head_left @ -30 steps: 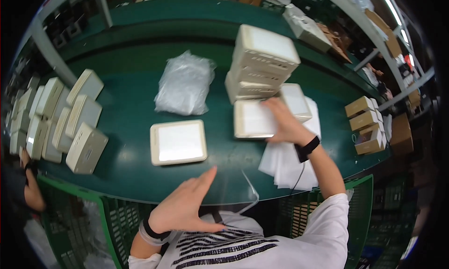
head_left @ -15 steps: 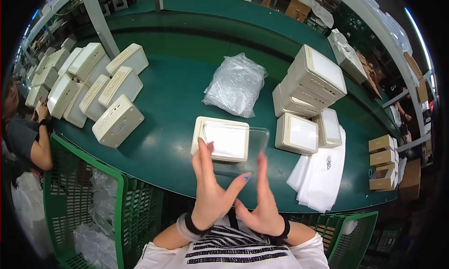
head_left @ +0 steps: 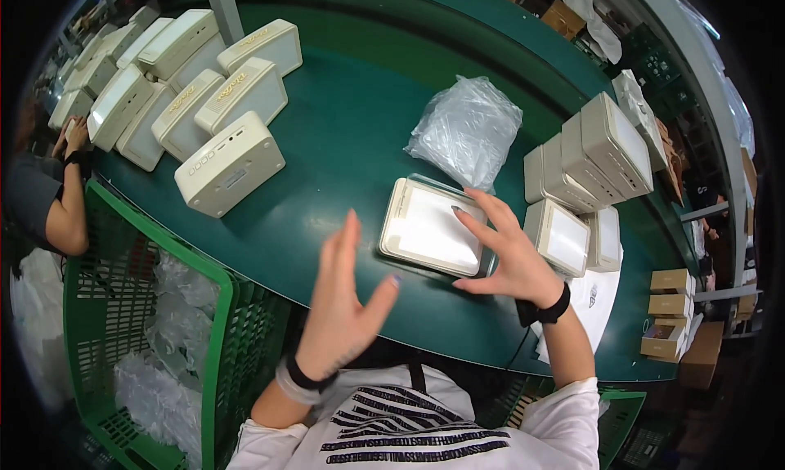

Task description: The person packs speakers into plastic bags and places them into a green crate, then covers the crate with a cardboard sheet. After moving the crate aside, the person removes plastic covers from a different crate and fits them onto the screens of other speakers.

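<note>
A cream box-shaped device (head_left: 429,229) with a white front panel lies face up before me. Around it sits a clear plastic cover (head_left: 419,178), its edges showing past the far and right sides. My right hand (head_left: 515,261) spans the right end of the cover, fingers at the far edge and thumb at the near one, one finger reaching over the panel. My left hand (head_left: 337,311) is raised left of the device, holding nothing, with thumb and fingers apart. Just beyond the device lies a pile of clear plastic covers or wrapping (head_left: 466,131).
Similar cream devices stand in a group (head_left: 229,163) at left and a stack (head_left: 593,151) at right. White bags (head_left: 593,306) lie below the stack. A green crate (head_left: 221,323) holds clear plastic. Another person's arm (head_left: 69,196) is at far left; small boxes (head_left: 670,305) sit far right.
The clear cover, held tilted between both hands before, has come down around the device. My left hand has moved away leftward; my right hand has moved up and right. The view has shifted.
</note>
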